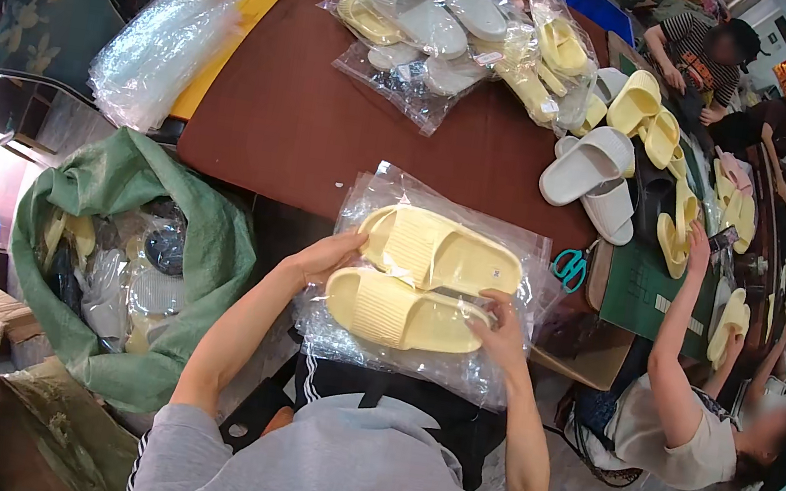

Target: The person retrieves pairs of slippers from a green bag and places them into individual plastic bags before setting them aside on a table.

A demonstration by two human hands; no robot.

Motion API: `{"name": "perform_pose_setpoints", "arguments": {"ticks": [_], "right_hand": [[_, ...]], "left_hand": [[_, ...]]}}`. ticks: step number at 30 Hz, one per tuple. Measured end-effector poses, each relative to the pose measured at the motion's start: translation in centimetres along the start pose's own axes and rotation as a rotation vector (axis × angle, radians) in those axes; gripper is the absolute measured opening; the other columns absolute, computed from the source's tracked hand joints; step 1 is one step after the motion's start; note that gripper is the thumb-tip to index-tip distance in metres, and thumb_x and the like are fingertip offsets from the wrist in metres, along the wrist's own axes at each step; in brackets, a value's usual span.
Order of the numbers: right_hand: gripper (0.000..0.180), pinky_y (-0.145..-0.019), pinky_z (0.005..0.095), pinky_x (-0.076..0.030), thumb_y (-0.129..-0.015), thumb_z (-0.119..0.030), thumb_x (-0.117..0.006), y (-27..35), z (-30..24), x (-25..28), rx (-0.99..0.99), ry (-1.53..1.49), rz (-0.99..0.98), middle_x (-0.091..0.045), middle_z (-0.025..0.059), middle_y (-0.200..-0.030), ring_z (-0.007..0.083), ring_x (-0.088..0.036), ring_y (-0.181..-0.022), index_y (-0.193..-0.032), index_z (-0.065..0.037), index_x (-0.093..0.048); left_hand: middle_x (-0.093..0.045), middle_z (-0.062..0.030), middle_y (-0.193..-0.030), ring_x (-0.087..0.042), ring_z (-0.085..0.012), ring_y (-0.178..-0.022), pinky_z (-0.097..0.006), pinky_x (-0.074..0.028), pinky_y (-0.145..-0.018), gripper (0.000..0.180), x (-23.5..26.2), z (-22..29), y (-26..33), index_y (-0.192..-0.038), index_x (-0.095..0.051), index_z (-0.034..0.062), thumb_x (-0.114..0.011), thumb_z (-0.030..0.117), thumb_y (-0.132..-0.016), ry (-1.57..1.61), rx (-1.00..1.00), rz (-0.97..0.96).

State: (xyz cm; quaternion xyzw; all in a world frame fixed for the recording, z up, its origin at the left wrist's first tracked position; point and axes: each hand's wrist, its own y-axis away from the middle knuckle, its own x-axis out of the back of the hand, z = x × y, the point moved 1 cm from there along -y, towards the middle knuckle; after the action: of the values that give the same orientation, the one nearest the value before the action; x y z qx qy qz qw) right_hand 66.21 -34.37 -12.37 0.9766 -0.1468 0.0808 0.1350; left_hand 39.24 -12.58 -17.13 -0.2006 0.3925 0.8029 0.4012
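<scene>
Left hand [329,257] gripping yellow slippers [408,317]; bagged pile [433,30] cut off.

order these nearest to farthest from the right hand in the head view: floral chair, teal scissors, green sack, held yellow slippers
1. Yellow slippers, touched by the right hand
2. Teal scissors, up and to its right
3. Green sack, well to the left
4. Floral chair, far upper left

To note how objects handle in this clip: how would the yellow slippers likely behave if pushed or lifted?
The yellow slippers look like one-piece moulded foam, so they are probably light and slightly bendy. Their broad, flat shape suggests sliding rather than rolling. The clear plastic beneath them looks glossy and wrinkled, so it may be slippery and crumple easily.
</scene>
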Motion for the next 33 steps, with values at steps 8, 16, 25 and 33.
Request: {"name": "perform_pose_setpoints", "arguments": {"ticks": [8, 16, 25, 33], "right_hand": [[0.059, -0.09, 0.0265, -0.047, -0.078, 0.002, -0.069, 0.1, -1.8, 1.5, -0.145, -0.159, -0.008, -0.061, 0.005, -0.118, 0.0137, -0.059, -0.1, -0.135, -0.004, -0.052], [0.032, -0.088, 0.0251, -0.046, -0.085, -0.003, -0.064, 0.8, 0.8, 2.5, -0.114, -0.12, 0.063, -0.065, 0.0048, -0.108, 0.0118, -0.059, -0.099, -0.116, 0.0, -0.064], [0.026, -0.081, 0.024, -0.047, -0.084, -0.003, -0.064, 4.1, 2.2, 8.5, -0.114, -0.174, 0.29, -0.064, 0.0029, -0.101, 0.0107, -0.06, -0.091, -0.11, -0.002, -0.067], [0.027, -0.084, 0.0246, -0.047, -0.084, -0.002, -0.064, 6.0, 2.8, 11.7, -0.175, -0.106, 0.3, -0.066, 0.0044, -0.102, 0.012, -0.061, -0.095, -0.111, -0.001, -0.066]], "left_hand": [[-0.056, -0.0178, -0.129, -0.067, -0.0265, -0.099, -0.038, -0.058, -0.083, 0.047, 0.9, 0.6, 2.1, -0.14, -0.038, -0.0005, -0.034, 0.031, -0.105, -0.052, 0.001, -0.023], [-0.067, -0.0177, -0.087, -0.07, -0.0231, -0.071, -0.034, -0.057, -0.057, 0.03, -2.2, -0.2, 3.4, -0.113, -0.053, -0.0033, -0.051, 0.023, -0.099, -0.501, -0.115, 0.444], [-0.064, -0.0246, -0.074, -0.064, -0.0432, -0.075, -0.049, -0.048, -0.066, 0.029, -0.7, -1.1, 4.7, -0.121, -0.045, 0.0014, -0.051, 0.014, -0.095, -1.025, -0.509, 0.679], [-0.041, -0.0205, -0.14, -0.034, -0.041, -0.134, -0.052, -0.029, -0.109, 0.059, -6.7, 1.7, 4.2, -0.138, -0.043, 0.0018, -0.063, 0.022, -0.086, -1.859, -0.715, 0.565]]}}
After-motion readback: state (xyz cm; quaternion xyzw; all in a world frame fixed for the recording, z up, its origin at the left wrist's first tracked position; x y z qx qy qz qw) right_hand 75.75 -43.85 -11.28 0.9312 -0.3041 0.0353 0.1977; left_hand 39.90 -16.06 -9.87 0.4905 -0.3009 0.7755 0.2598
